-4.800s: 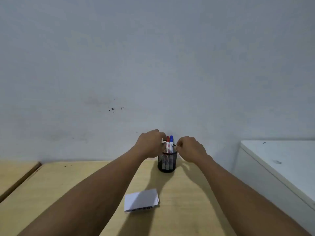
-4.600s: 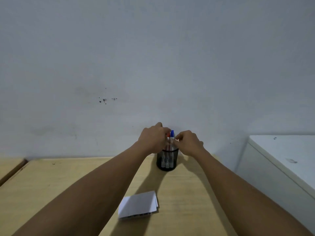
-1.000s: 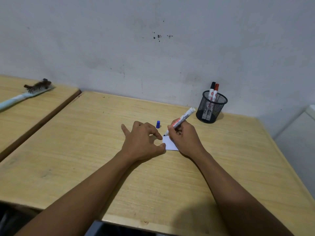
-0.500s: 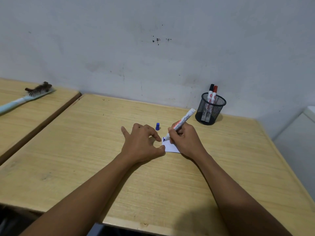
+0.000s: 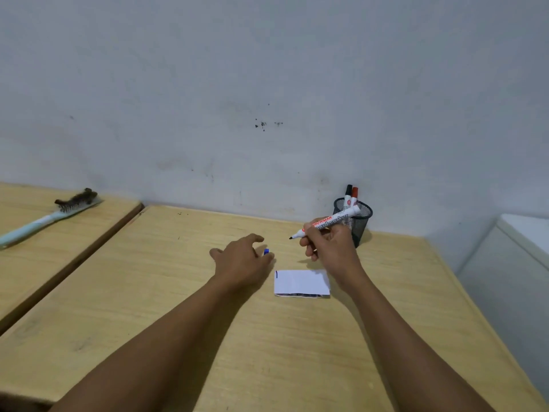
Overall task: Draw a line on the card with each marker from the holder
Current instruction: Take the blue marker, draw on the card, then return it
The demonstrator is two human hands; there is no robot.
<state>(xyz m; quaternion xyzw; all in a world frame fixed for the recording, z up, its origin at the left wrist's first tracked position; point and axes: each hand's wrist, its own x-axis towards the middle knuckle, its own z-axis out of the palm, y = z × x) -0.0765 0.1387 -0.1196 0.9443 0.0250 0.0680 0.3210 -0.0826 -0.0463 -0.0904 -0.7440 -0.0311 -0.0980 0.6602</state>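
A white card [image 5: 301, 282] lies flat on the wooden desk [image 5: 267, 337], with a short blue line near its left edge. My right hand [image 5: 329, 246] is lifted above and behind the card, gripping an uncapped white marker [image 5: 326, 223] whose tip points left. My left hand [image 5: 242, 261] rests on the desk left of the card, its fingertips at the small blue cap [image 5: 266, 251]; whether they grip the cap is unclear. The black mesh holder [image 5: 356, 221] stands by the wall with a black-capped and a red-capped marker [image 5: 350, 196] upright in it.
A second wooden desk [image 5: 44, 248] adjoins on the left with a long brush [image 5: 47, 217] lying on it. A white cabinet [image 5: 517, 263] stands to the right of the desk. A grey wall [image 5: 267, 99] backs everything.
My right hand lifted the marker off the card, leaving a blue line on it. My left hand let go of the card and moved to the blue cap. The camera view tilted upward.
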